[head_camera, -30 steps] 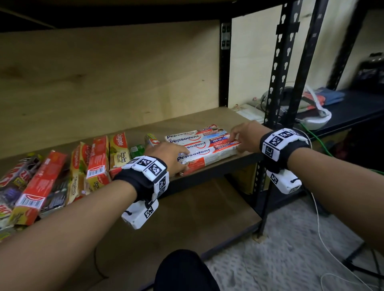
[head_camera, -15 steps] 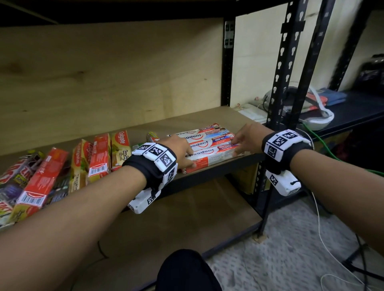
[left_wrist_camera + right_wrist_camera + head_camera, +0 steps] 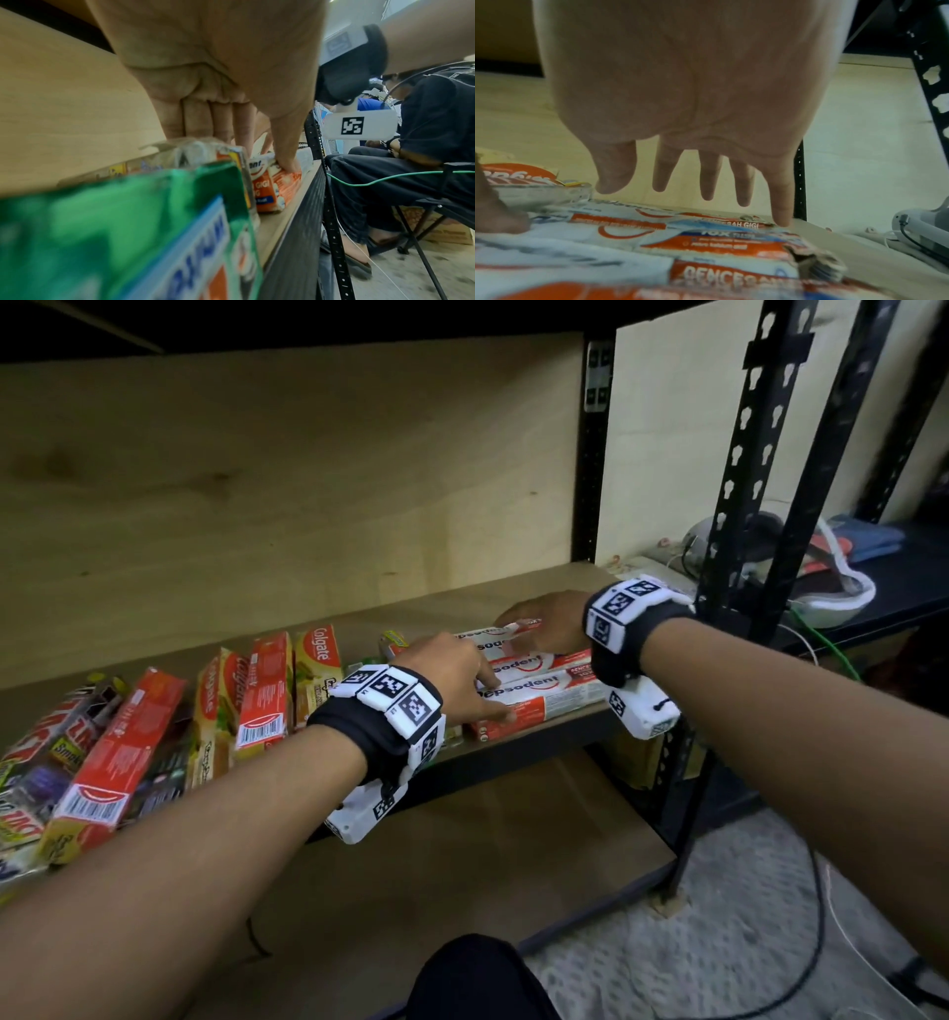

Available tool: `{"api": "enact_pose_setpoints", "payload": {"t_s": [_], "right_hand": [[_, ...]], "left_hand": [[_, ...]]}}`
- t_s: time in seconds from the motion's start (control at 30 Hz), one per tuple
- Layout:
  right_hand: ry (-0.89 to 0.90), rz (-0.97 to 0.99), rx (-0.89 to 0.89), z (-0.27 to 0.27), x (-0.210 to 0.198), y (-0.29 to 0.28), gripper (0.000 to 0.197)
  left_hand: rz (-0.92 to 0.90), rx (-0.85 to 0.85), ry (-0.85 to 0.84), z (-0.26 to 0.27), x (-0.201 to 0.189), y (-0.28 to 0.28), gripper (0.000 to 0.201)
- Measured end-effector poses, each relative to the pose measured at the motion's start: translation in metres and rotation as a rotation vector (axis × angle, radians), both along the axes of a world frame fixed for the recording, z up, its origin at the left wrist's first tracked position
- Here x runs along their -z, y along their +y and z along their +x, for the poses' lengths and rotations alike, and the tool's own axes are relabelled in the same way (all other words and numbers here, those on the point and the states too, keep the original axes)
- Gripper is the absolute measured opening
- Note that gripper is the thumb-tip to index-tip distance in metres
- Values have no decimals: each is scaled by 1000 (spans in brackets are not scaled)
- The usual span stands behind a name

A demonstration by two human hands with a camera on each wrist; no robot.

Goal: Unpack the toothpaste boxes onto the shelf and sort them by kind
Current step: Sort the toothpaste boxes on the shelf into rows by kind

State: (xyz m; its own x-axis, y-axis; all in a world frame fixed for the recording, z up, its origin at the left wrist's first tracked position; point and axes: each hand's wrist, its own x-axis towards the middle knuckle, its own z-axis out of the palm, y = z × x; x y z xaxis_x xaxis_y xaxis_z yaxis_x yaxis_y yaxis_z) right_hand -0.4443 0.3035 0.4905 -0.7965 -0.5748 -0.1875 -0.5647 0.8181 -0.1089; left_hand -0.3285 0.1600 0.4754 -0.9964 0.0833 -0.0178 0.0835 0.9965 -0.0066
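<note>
Three white-and-red Pepsodent boxes [image 3: 554, 690] lie flat side by side on the wooden shelf [image 3: 452, 603], near its right end. My left hand [image 3: 488, 695] rests on their left ends, fingers laid straight on top. Its thumb [image 3: 285, 164] presses the front box [image 3: 270, 182]. My right hand [image 3: 518, 621] hovers over the far box with fingers spread and straight. Only its little finger [image 3: 781, 221] touches the far box's right end, above the Pepsodent boxes [image 3: 706, 243].
Red-and-yellow Colgate boxes [image 3: 318, 660] stand and lean in a row to the left, with more mixed boxes [image 3: 123, 747] beyond. A green box [image 3: 128, 233] lies under my left wrist. A black shelf upright [image 3: 734, 505] rises at right; cables trail on the floor.
My right hand has left the right ends of the Pepsodent boxes and reached back and left over the far box. My left hand stays on their left ends.
</note>
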Motion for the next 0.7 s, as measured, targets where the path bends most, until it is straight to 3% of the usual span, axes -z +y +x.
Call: {"api": "enact_pose_setpoints", "payload": {"t_s": [0.43, 0.57, 0.7], "right_hand": [[-68, 80, 2, -4, 7, -7, 54], [-62, 86, 0, 4, -2, -5, 46], [-35, 61, 19, 24, -9, -7, 30]], "left_hand": [[33, 4, -55, 12, 2, -5, 54], [8, 4, -70, 27, 2, -13, 55], [-1, -6, -60, 43, -8, -21, 42]]}}
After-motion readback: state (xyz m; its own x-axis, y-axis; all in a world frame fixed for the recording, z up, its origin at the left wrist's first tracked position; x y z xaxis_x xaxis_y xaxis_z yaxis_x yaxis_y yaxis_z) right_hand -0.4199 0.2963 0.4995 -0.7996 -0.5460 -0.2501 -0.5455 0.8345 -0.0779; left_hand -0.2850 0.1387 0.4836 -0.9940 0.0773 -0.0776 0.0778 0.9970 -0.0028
